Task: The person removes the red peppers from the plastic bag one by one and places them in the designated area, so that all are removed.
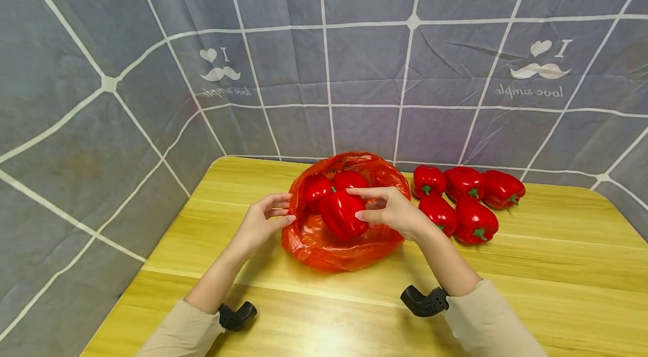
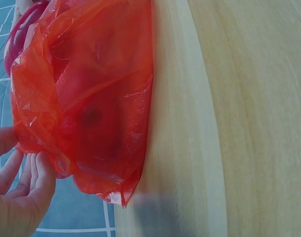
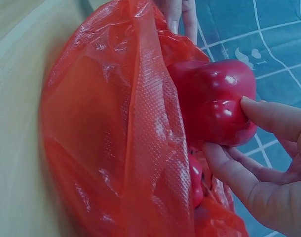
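A red plastic bag sits on the table with its mouth rolled wide. My left hand holds the bag's left rim between thumb and fingers; in the left wrist view its fingertips lie right at the crumpled edge of the bag. Between the thumb and fingers of my right hand is a red bell pepper, tilted over the bag's mouth with its green stem toward the back. The right wrist view shows this pepper partly above the rim. Two more bell peppers lie inside, toward the back.
Several red bell peppers with green stems are grouped on the wooden table right of the bag, close to my right forearm. Behind the table hangs a grey curtain with white lines, and it also runs along the left side.
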{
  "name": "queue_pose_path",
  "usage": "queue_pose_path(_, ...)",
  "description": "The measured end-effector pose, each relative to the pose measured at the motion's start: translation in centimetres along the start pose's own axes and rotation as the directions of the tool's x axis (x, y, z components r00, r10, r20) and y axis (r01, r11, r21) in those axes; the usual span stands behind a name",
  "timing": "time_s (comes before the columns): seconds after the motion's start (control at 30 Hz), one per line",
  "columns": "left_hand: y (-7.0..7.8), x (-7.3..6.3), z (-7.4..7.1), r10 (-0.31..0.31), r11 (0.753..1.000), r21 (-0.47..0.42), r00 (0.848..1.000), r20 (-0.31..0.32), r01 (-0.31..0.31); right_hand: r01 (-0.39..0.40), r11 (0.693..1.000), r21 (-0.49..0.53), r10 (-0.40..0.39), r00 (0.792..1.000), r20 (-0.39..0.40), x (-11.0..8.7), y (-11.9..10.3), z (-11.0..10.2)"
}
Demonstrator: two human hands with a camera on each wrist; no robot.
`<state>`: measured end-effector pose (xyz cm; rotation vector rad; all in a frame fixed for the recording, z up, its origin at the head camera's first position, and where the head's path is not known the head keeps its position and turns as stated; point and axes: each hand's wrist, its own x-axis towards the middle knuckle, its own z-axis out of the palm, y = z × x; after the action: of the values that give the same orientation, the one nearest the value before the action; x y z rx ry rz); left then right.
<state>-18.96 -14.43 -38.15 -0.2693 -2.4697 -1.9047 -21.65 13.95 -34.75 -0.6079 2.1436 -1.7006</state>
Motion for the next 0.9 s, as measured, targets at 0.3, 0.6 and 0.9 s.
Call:
queue_pose_path(0.3,-0.1,0.1,0.0,-0.027,1.000,0.004,1.000,-0.006,0.027,-0.017,1.000,0.012,0.017,1.000,-0.024,-0.5,-0.5,-0.8)
queue_pose_path(0.6,0.0,0.0,-0.1,-0.049,0.999,0.004,0.999,-0.008,0.049,-0.023,1.000,-0.013,0.022,0.997,-0.076,-1.2,-1.2,-1.8)
queue_pose_path(0.9,0.0,0.0,-0.2,-0.045,0.999,-0.004,0.999,-0.007,0.045,-0.008,0.998,-0.056,0.003,0.996,-0.093,-2.1,-1.6,-3.1)
